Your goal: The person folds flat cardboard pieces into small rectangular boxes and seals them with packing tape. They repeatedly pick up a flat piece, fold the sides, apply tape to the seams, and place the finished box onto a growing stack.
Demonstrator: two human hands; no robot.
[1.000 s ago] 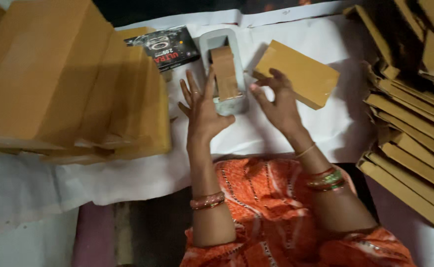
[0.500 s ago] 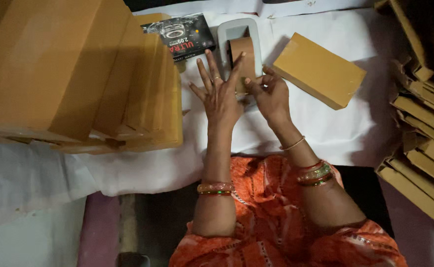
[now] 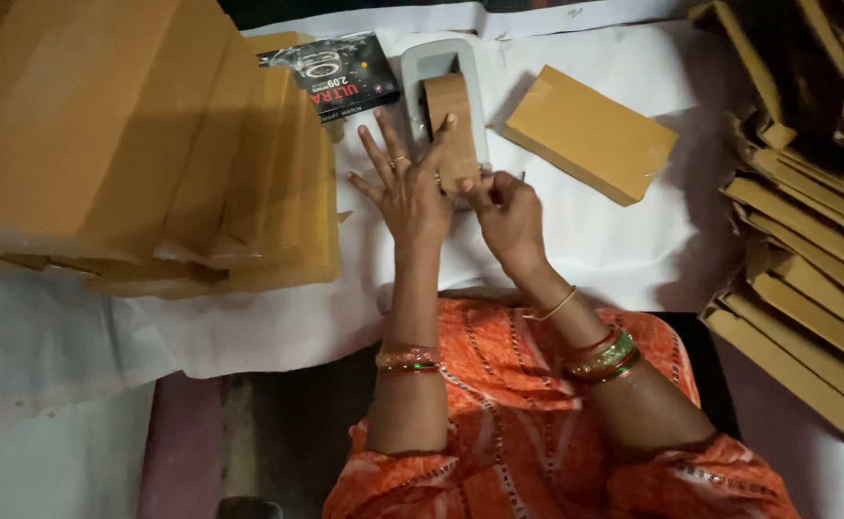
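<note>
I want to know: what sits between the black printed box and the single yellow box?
The grey tape dispenser holding brown tape, seen from the head camera.

You had two bare hands in view, the left hand [image 3: 410, 197] and the right hand [image 3: 503, 216]. One grey plastic tape dispenser [image 3: 446, 82] carried one roll of brown packing tape [image 3: 451, 125]. One closed tan cardboard box [image 3: 590, 133] lay alone on the one white sheet [image 3: 614, 250]. One black printed product box [image 3: 340, 77] lay by it. You had two heaps of tan cardboard: the stack of boxes [image 3: 134, 144] and the pile of flattened cartons [image 3: 806, 221]; how many lay in each I could not tell.
</note>
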